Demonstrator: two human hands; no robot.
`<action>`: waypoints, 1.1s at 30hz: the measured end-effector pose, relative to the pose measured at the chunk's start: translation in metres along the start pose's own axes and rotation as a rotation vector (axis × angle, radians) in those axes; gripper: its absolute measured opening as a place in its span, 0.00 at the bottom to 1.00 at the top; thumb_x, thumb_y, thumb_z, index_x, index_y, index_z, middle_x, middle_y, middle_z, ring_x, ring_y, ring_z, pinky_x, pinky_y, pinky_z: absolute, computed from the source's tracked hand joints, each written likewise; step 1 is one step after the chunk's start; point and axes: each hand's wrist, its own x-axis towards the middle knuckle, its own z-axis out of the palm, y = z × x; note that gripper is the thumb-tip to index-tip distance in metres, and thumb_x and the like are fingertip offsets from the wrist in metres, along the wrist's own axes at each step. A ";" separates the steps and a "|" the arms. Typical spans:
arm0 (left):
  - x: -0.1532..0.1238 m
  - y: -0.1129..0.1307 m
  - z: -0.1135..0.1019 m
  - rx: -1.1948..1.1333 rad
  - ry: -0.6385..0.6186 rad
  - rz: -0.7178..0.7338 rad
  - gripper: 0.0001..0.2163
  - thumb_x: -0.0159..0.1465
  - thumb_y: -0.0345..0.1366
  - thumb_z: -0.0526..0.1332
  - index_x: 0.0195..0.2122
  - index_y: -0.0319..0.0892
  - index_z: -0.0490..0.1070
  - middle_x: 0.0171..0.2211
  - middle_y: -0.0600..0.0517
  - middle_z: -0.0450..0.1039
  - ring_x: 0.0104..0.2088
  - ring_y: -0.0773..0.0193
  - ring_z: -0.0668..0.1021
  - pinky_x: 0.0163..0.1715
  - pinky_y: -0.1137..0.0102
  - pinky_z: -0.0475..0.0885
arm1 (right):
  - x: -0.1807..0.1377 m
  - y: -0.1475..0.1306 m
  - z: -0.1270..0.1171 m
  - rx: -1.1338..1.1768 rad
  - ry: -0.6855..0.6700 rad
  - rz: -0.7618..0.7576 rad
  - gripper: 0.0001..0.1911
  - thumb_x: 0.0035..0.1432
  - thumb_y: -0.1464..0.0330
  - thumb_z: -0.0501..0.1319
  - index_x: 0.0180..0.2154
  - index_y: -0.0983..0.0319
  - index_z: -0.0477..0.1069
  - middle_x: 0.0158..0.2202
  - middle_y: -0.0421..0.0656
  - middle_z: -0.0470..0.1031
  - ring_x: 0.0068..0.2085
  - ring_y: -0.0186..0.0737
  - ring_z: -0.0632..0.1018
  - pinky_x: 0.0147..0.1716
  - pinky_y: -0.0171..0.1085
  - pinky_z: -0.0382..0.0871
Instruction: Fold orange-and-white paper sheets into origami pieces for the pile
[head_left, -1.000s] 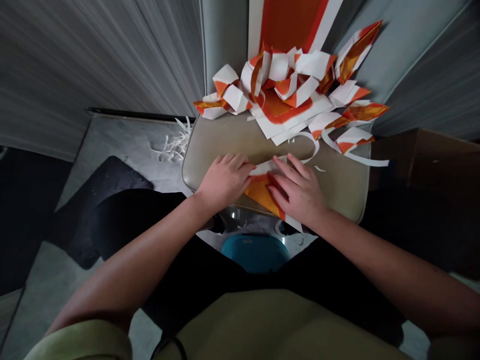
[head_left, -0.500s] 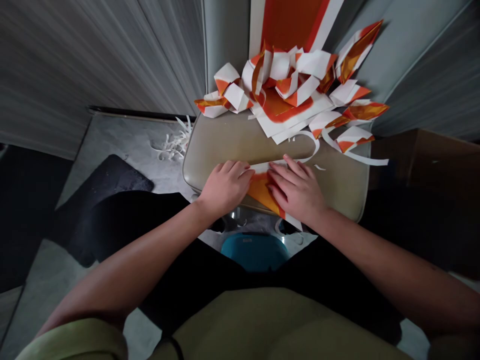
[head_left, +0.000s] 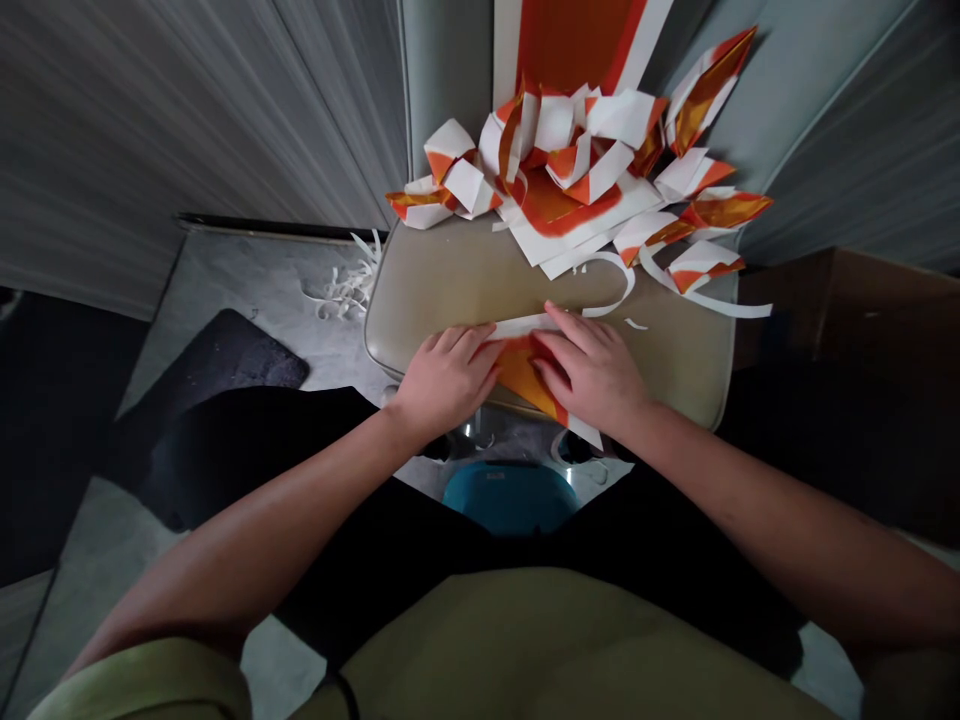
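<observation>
A folded sheet of joss-like paper (head_left: 525, 372), orange-gold with a white border, lies near the front edge of the beige chair seat (head_left: 427, 280). My left hand (head_left: 450, 375) has its fingers and thumb closed on the paper's left end. Over its right part rests my right hand (head_left: 596, 365), fingers stretched out and somewhat apart, the fingertips touching the white folded edge. A white corner of the paper sticks out below the right wrist. Just beyond my right fingers lies a curled white paper strip (head_left: 628, 285).
Several folded orange-and-white paper pieces (head_left: 615, 118) are heaped on flat sheets (head_left: 551, 255) at the seat's back. Paper shreds (head_left: 352, 290) and a dark mat (head_left: 232, 355) lie on the floor, left. A teal object (head_left: 510, 500) is below; a brown box (head_left: 862, 310) stands right.
My right fingers have shifted slightly left along the white folded edge and drawn a little closer together. The left hand stays at the paper's left end. The view has moved slightly.
</observation>
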 end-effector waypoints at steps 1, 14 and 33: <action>0.000 0.000 0.000 -0.005 -0.001 -0.002 0.14 0.74 0.37 0.56 0.56 0.41 0.76 0.59 0.42 0.76 0.57 0.49 0.78 0.53 0.56 0.76 | 0.000 0.000 0.000 0.000 -0.002 0.002 0.16 0.70 0.68 0.57 0.54 0.65 0.77 0.65 0.56 0.72 0.61 0.57 0.76 0.57 0.54 0.71; -0.006 -0.004 0.000 -0.104 0.020 -0.085 0.15 0.73 0.41 0.58 0.55 0.39 0.75 0.57 0.41 0.77 0.55 0.49 0.79 0.53 0.55 0.76 | -0.001 -0.001 0.002 -0.042 0.032 0.017 0.16 0.69 0.66 0.57 0.53 0.63 0.78 0.61 0.52 0.77 0.60 0.56 0.77 0.57 0.56 0.69; 0.023 0.016 0.011 -0.003 0.005 0.058 0.21 0.69 0.42 0.58 0.58 0.35 0.72 0.68 0.38 0.67 0.68 0.43 0.69 0.71 0.46 0.58 | 0.004 -0.001 0.011 -0.074 0.009 0.036 0.18 0.70 0.66 0.57 0.53 0.69 0.77 0.58 0.54 0.79 0.59 0.55 0.76 0.58 0.51 0.64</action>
